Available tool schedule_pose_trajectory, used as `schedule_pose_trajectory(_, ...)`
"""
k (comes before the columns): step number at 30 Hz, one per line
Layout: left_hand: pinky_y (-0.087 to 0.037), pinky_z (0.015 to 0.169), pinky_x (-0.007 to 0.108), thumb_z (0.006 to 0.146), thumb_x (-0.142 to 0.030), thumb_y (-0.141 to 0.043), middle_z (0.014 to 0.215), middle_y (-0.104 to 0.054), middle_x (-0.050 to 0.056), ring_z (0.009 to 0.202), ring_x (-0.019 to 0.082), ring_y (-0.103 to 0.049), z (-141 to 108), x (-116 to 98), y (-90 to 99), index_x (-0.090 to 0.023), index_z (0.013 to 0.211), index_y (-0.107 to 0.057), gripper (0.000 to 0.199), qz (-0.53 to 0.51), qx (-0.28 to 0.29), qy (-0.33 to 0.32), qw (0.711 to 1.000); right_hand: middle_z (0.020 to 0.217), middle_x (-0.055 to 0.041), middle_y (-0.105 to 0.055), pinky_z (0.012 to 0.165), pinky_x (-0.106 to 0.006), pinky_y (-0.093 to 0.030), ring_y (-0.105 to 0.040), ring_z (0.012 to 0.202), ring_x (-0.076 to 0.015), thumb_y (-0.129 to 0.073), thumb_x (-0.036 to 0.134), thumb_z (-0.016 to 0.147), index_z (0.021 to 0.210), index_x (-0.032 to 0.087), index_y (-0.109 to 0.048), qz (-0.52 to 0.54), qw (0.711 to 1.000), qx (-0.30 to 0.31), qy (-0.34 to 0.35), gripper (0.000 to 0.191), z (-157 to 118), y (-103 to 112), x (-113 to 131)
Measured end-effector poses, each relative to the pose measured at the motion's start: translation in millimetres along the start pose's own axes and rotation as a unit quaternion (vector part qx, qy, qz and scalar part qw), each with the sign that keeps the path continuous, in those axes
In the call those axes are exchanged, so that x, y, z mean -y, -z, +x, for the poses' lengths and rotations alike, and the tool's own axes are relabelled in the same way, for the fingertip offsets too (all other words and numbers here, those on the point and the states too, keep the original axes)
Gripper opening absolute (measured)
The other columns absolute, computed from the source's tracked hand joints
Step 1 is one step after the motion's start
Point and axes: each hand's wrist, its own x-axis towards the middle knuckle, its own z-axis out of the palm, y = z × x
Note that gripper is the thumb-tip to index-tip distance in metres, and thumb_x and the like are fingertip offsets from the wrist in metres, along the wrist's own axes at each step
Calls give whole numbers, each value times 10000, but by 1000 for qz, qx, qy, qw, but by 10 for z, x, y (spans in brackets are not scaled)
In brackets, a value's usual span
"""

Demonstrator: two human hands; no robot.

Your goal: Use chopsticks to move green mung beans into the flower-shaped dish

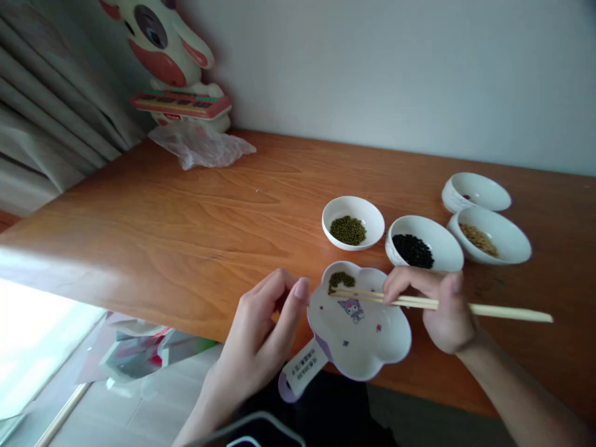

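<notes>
A flower-shaped white plate with a purple rim and a cartoon print lies at the table's front edge, its labelled handle pointing toward me. Green mung beans form a small patch in its far left lobe. My right hand is closed around wooden chopsticks, whose tips reach these beans. Beside the plate's left rim is my left hand, its fingers curled and its thumb tip close to the rim. Whether it touches the plate or pinches anything I cannot tell.
Behind the plate stand white bowls: one with mung beans, one with black grains, one with tan grains. Another bowl shows a little dark red. A cow toy and clear plastic bag sit at the back left.
</notes>
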Motion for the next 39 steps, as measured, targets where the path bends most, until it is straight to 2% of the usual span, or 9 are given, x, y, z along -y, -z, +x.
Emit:
schedule_pose_trajectory(3,-370,638,288,1135,-397,-498,735,-540,-16,644,117,-483,116,226,-54,-198,800,-532,391,117,23,-17,993,712,-69,-731,654,-388,-480,-679,687,-236,-213,773,1047,770,257,-799,19,999,-26,17,829,24,-46,28)
schedule_pose_trajectory(8,-333,619,286,1143,-369,-462,706,-518,-28,612,114,-460,237,336,-129,-206,769,-460,408,167,26,-46,985,626,-91,-717,613,-390,-512,-667,630,-241,-211,797,1031,688,236,-811,45,995,-83,38,890,76,-44,151)
schedule_pose_trajectory(14,-335,623,285,1143,-382,-465,701,-522,-26,613,116,-462,269,447,-138,-206,757,-451,424,189,40,-46,980,640,-106,-695,561,-390,-489,-662,642,-254,-284,815,1009,651,239,-795,65,957,-272,77,849,212,177,203)
schedule_pose_trajectory(16,-348,633,283,1146,-383,-457,708,-529,-22,624,119,-472,272,471,-139,-205,758,-452,426,187,44,-47,980,671,-94,-704,576,-384,-496,-663,646,-245,-294,814,1006,680,240,-794,55,947,-305,88,829,239,232,199)
schedule_pose_trajectory(18,-357,638,282,1149,-381,-446,717,-545,-15,632,123,-483,272,475,-136,-205,760,-458,427,182,52,-51,981,698,-85,-716,594,-377,-501,-661,657,-237,-258,822,1008,709,243,-800,41,954,-282,91,848,223,253,202)
schedule_pose_trajectory(23,-394,677,282,1154,-352,-427,732,-601,9,662,133,-538,254,446,-124,-198,750,-507,440,177,102,-78,976,699,-75,-715,655,-384,-510,-659,681,-239,-146,858,988,765,251,-798,8,998,-40,46,918,75,159,201)
schedule_pose_trajectory(25,-401,687,284,1155,-342,-421,729,-613,14,663,136,-548,246,444,-125,-196,753,-530,442,179,106,-86,974,742,-73,-721,645,-380,-493,-657,687,-237,-163,858,987,798,253,-775,3,1000,6,27,881,30,98,169)
schedule_pose_trajectory(30,-398,689,287,1159,-350,-413,724,-614,14,655,136,-548,238,457,-134,-196,749,-523,451,174,104,-80,976,763,-77,-690,661,-395,-468,-638,705,-248,-123,837,999,824,250,-733,-1,1000,30,8,865,-22,33,45)
schedule_pose_trajectory(39,-390,677,284,1159,-347,-411,719,-603,6,645,129,-532,231,443,-133,-195,737,-495,456,175,108,-72,976,798,-68,-701,709,-404,-465,-640,745,-250,-154,771,1044,855,254,-746,4,999,38,13,808,-68,94,-23)
